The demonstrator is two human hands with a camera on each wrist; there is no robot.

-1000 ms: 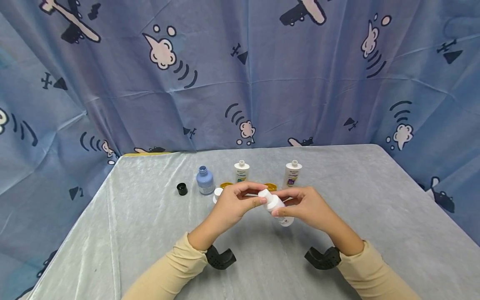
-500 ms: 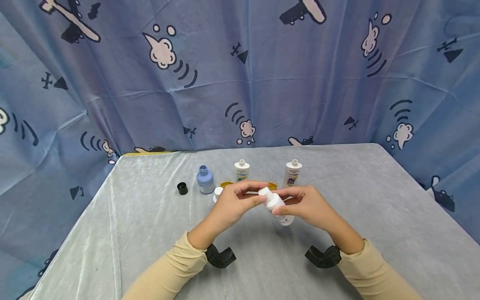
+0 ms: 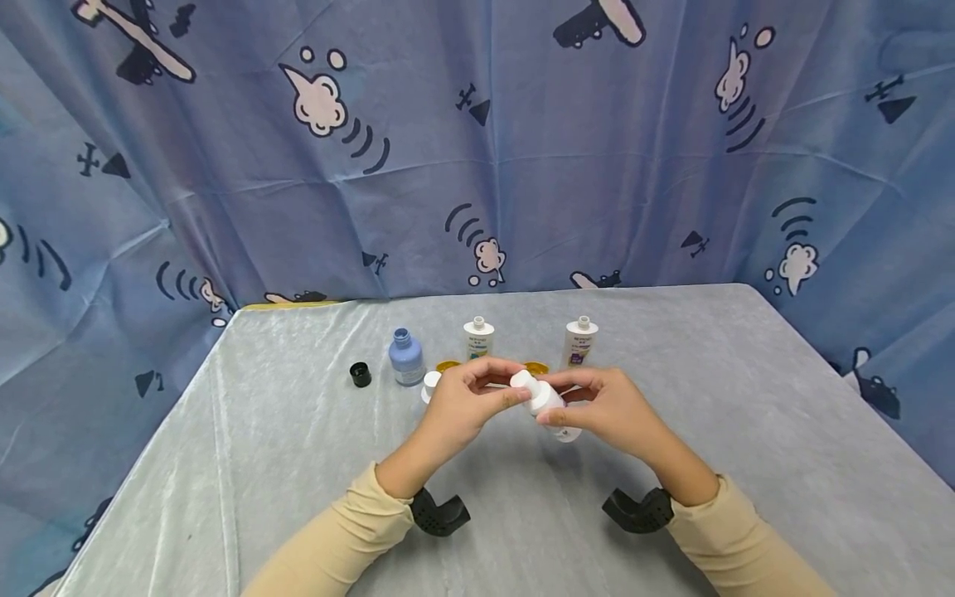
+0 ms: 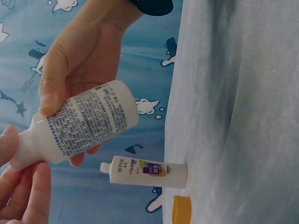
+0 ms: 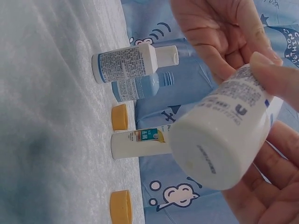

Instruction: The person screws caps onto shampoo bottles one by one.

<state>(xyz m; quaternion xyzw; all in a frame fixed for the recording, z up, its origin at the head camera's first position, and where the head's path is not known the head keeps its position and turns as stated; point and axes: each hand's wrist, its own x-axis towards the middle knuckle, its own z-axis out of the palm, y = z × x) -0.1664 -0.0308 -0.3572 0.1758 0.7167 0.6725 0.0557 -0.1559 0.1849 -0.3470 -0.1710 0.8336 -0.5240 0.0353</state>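
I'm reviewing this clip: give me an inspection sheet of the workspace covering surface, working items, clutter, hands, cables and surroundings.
Surface: table covered in grey cloth.
Job's things: held white bottle, tilted above the table; its white cap is on, whether loosened cannot be told.
Clutter: open blue bottle, teal-labelled uncapped bottle, purple-labelled uncapped bottle, capped white bottle, two yellow caps, black cap.
Hands: left hand pinches the white cap; right hand grips the bottle's body.
Cables: nothing seen.
Surroundings: blue patterned curtain behind; black wrist devices on both arms.
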